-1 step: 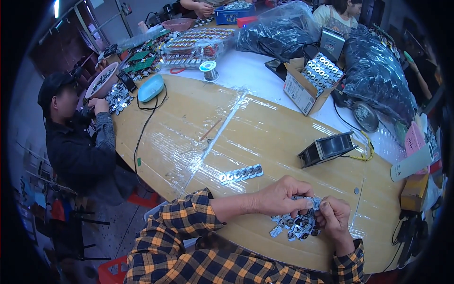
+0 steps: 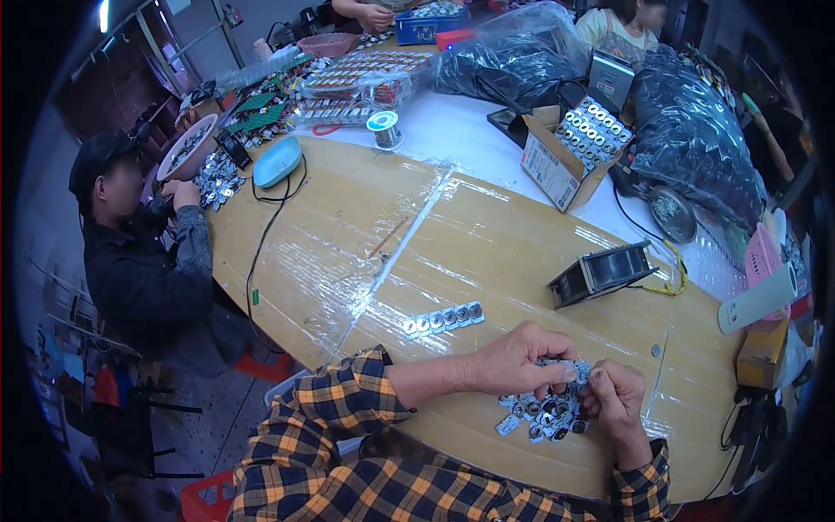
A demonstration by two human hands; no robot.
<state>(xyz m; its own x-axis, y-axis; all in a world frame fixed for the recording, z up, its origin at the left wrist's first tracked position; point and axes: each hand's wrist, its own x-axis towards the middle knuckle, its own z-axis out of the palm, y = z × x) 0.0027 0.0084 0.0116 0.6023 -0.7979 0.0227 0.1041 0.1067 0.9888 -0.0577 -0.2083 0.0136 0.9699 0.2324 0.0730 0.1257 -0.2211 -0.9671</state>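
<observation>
Between my hands is a strip of small white circuit boards (image 2: 581, 371), held just above the table. My left hand (image 2: 526, 361) grips it, thumb and fingers closed. At the strip's right end, my right hand (image 2: 616, 398) pinches it with curled fingers. The fingers hide most of the strip. Right below lies a loose pile of small boards with round metal parts (image 2: 544, 418). Farther left on the table, a joined row of similar boards (image 2: 444, 320) lies flat, apart from my hands.
A black square fan (image 2: 600, 274) stands right of centre, its cable running right. Behind it is an open carton of boards (image 2: 557, 165). A solder spool (image 2: 384, 130) and a light blue dish (image 2: 278, 162) lie farther back. A co-worker (image 2: 143, 235) sits at the left edge.
</observation>
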